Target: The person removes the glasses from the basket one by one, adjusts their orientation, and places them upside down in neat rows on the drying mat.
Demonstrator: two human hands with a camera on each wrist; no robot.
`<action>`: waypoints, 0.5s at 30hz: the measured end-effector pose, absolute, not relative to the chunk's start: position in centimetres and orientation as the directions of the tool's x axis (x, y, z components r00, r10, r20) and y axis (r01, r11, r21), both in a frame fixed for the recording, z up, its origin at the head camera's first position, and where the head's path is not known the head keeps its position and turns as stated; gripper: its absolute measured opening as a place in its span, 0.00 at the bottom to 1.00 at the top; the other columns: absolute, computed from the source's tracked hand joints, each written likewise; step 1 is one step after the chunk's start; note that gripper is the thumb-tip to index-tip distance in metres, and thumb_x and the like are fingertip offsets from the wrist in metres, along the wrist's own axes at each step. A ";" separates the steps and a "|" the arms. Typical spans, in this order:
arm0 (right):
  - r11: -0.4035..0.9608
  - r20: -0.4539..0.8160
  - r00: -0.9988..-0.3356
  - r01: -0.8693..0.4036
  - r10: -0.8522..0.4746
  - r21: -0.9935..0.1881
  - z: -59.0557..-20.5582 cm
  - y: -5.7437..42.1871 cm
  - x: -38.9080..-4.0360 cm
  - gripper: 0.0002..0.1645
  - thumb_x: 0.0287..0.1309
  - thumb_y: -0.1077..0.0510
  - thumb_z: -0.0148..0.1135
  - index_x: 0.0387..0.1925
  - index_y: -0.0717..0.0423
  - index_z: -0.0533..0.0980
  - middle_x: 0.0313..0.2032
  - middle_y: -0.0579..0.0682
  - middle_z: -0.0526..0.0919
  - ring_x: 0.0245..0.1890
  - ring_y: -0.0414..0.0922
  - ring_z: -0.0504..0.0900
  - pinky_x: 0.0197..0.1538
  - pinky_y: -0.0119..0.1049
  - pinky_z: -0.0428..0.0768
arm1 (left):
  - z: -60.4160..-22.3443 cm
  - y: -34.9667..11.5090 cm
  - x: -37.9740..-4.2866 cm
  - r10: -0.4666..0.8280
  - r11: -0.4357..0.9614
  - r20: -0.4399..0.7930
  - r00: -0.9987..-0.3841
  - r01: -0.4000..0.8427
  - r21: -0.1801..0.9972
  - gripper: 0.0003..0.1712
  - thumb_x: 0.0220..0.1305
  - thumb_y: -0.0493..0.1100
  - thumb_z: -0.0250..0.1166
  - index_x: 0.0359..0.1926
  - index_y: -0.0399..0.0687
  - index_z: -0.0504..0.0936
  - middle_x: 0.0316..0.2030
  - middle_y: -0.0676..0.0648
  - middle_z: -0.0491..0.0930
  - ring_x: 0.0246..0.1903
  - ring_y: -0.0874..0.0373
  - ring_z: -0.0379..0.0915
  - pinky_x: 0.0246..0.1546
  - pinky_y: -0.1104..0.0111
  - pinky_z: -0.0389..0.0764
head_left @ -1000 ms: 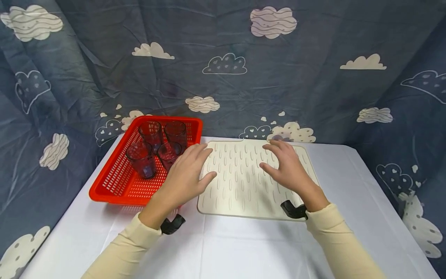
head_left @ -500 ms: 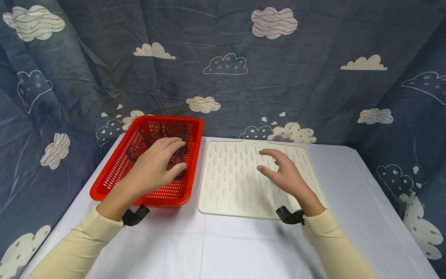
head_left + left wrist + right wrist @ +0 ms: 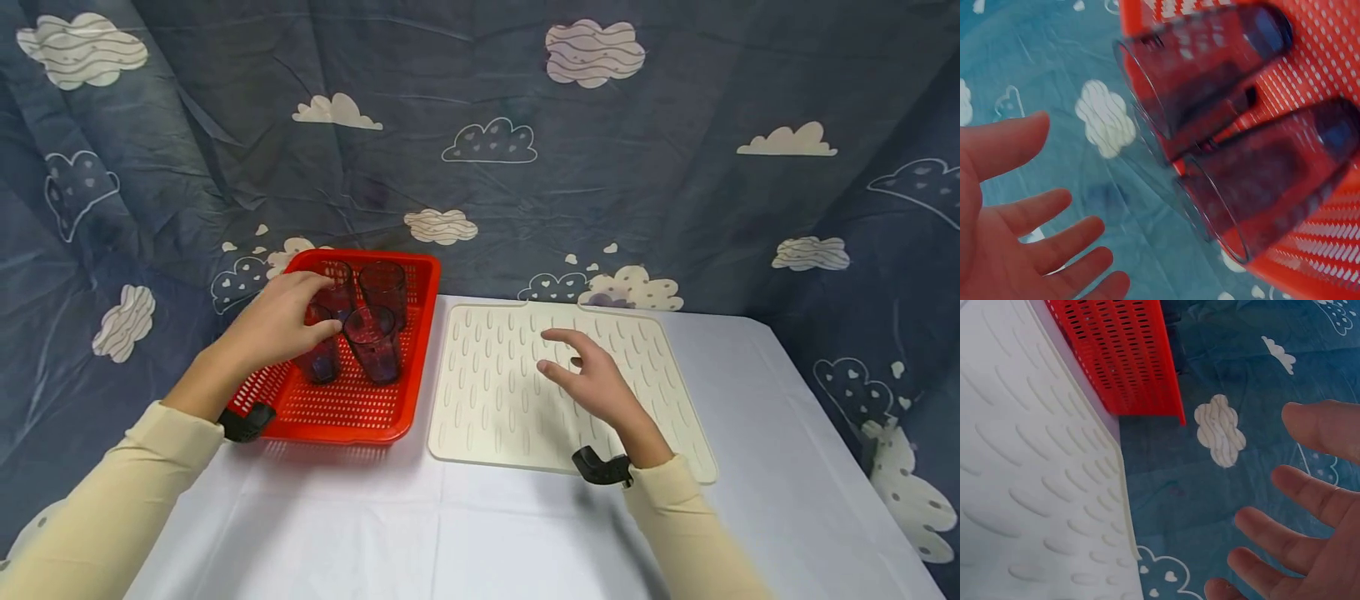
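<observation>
My left hand (image 3: 279, 323) hovers over the left side of a red perforated plastic basket (image 3: 337, 427), fingers spread and holding nothing. Several dark purple-tinted drinking glasses stand upright in it. The hand partly hides the front-left glass (image 3: 322, 364) and the back-left one. The front-right glass (image 3: 377, 354) and back-right glass (image 3: 385, 287) show more fully. In the left wrist view, thumb and fingers (image 3: 1075, 240) are apart from the glasses' rims. My right hand (image 3: 596, 383) is relaxed in the air above a cream ridged drying mat (image 3: 491, 417), touching nothing.
Basket and mat lie side by side on a table with a white cloth (image 3: 360, 533), a narrow gap between them. A dark blue cloud-patterned curtain (image 3: 480, 200) hangs behind and at the sides. Each wrist wears a black camera mount.
My left hand has moved left from the mat's edge, across the basket to above its left-hand glasses. My right hand has drifted slightly left and nearer, still over the mat.
</observation>
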State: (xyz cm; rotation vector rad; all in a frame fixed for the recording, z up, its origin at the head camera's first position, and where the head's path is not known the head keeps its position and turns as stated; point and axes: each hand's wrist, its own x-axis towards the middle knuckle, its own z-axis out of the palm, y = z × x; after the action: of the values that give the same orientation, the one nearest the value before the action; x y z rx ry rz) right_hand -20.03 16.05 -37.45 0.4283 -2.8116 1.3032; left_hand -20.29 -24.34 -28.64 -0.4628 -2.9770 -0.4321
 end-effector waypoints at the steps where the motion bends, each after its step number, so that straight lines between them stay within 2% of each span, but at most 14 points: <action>1: 0.615 0.121 -0.963 -0.247 -0.240 -0.749 -37.5 15.9 -20.1 0.30 0.66 0.53 0.61 0.67 0.56 0.68 0.69 0.59 0.70 0.72 0.57 0.64 0.69 0.60 0.68 | -28.6 -24.6 -20.5 0.273 0.920 0.126 -0.954 0.298 0.256 0.35 0.61 0.47 0.67 0.65 0.34 0.70 0.65 0.30 0.69 0.65 0.32 0.61 0.69 0.38 0.60; 8: 0.575 0.109 -0.963 -0.236 -0.246 -0.783 -37.8 15.1 -20.5 0.32 0.65 0.54 0.62 0.68 0.56 0.67 0.70 0.59 0.68 0.73 0.57 0.63 0.69 0.60 0.67 | -28.7 -26.5 -22.0 0.231 0.948 -0.007 -0.973 0.224 0.228 0.42 0.60 0.50 0.67 0.68 0.30 0.65 0.66 0.25 0.65 0.67 0.27 0.57 0.69 0.35 0.56; 15: 0.574 0.098 -0.966 -0.223 -0.241 -0.788 -38.7 15.0 -21.1 0.35 0.66 0.54 0.61 0.71 0.55 0.63 0.72 0.58 0.64 0.74 0.59 0.61 0.70 0.60 0.67 | -30.0 -27.6 -23.1 0.209 0.955 -0.103 -0.972 0.180 0.237 0.50 0.56 0.52 0.71 0.70 0.29 0.60 0.67 0.23 0.62 0.66 0.25 0.56 0.68 0.35 0.58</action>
State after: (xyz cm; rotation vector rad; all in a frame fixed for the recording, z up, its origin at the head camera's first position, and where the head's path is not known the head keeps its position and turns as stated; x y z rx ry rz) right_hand -21.15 14.95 -38.74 0.4135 -2.8042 1.4001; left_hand -23.13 -27.58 -30.00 -0.3232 -3.2309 -0.3724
